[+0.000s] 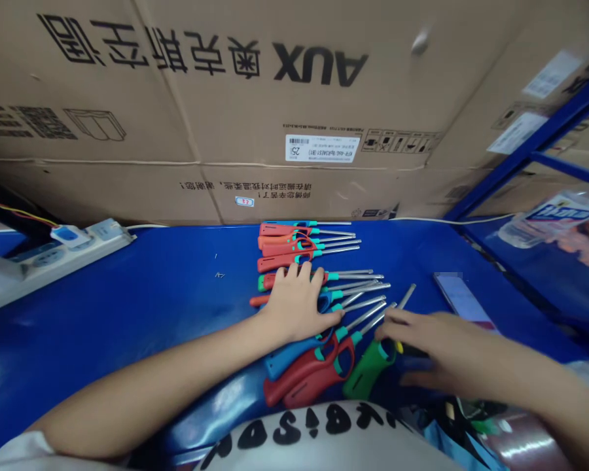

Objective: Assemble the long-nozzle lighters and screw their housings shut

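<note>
We see a batch of long-nozzle utility lighters (319,252) lying side by side on a blue table top (127,307), their plastic handles toward us and their thin steel nozzles (368,317) fanning out to the right. The handles are mostly red and orange with teal collars, and a few are blue or green. Our left hand (294,304) lies flat and open across the middle of the batch, fingers spread over the handles. Our right hand (436,343), well apart from it, curls at the right end of the row, its fingers (387,317) just beside the neck of a green lighter (368,373); we cannot tell whether they grip it. Two red lighters (309,369) and a blue lighter (287,356) lie nearest us. A phone (464,301) lies on the table beyond our right hand.
</note>
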A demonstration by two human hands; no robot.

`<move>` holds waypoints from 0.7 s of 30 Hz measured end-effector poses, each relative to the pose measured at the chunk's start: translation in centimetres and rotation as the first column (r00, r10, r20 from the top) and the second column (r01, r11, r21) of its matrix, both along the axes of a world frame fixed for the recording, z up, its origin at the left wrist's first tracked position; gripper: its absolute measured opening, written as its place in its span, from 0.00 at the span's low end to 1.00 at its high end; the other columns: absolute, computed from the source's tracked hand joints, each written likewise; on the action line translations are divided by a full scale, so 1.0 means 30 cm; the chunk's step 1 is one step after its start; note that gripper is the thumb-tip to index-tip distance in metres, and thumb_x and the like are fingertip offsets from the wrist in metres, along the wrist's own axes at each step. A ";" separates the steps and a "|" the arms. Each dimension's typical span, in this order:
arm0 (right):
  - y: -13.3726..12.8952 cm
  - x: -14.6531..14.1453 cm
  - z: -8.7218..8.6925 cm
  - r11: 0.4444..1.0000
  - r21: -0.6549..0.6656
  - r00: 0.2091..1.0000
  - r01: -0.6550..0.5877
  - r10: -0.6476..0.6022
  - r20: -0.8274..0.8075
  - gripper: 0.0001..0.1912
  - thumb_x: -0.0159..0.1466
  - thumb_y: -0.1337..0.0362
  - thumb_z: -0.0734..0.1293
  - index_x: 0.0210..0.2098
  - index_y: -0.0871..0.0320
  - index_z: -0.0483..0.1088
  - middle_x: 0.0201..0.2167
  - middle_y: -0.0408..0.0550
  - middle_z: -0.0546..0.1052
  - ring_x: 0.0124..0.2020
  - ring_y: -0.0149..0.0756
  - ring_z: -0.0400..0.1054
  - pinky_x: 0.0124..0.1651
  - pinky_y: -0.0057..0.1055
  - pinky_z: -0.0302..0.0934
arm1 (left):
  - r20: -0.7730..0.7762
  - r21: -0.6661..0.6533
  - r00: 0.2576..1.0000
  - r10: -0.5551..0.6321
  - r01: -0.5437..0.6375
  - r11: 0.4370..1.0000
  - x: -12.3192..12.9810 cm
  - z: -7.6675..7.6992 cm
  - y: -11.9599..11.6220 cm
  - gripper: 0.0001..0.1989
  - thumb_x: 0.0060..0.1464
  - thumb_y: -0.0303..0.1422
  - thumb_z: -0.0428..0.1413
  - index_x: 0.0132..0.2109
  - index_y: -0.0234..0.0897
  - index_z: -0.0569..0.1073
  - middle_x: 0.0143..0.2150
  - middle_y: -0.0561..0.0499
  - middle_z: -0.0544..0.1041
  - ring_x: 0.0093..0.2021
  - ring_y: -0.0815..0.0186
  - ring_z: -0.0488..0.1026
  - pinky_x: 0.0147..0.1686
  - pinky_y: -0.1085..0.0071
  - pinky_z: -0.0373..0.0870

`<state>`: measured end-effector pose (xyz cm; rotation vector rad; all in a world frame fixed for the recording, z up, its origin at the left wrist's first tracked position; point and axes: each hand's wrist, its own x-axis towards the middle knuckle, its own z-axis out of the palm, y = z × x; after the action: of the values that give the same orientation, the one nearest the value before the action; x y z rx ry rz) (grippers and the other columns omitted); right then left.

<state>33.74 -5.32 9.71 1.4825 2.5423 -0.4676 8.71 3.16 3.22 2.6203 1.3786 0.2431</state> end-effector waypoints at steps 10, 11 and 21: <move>-0.185 -0.032 -0.194 0.983 0.064 0.981 0.173 -0.166 -0.105 0.07 0.70 0.62 0.64 0.48 0.50 0.69 0.63 0.52 0.64 0.29 0.31 0.70 0.33 0.31 0.64 | -0.030 -0.102 1.000 -0.006 0.002 0.995 -0.031 0.037 0.043 0.49 0.54 0.70 0.45 0.66 0.35 0.68 0.65 0.32 0.68 0.64 0.35 0.65 0.59 0.43 0.63; -0.189 -0.037 -0.198 0.982 0.079 0.980 0.173 -0.164 -0.108 0.07 0.71 0.62 0.64 0.48 0.50 0.69 0.65 0.53 0.62 0.30 0.31 0.71 0.34 0.32 0.64 | -0.028 -0.141 1.000 -0.013 0.009 0.990 -0.042 0.044 0.059 0.50 0.54 0.70 0.44 0.67 0.34 0.67 0.65 0.33 0.69 0.64 0.36 0.65 0.60 0.44 0.64; -0.205 -0.120 -0.198 0.994 0.092 0.979 0.060 -0.041 -0.200 0.10 0.69 0.60 0.67 0.50 0.51 0.68 0.49 0.46 0.73 0.31 0.32 0.71 0.32 0.30 0.60 | 0.025 -0.169 0.994 -0.107 0.110 0.979 -0.125 0.025 0.225 0.40 0.60 0.64 0.44 0.61 0.38 0.74 0.69 0.37 0.67 0.67 0.42 0.64 0.63 0.50 0.62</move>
<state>30.15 -11.45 3.78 1.6126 2.7207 -0.5294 4.97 9.91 3.96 2.5356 1.1901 0.1247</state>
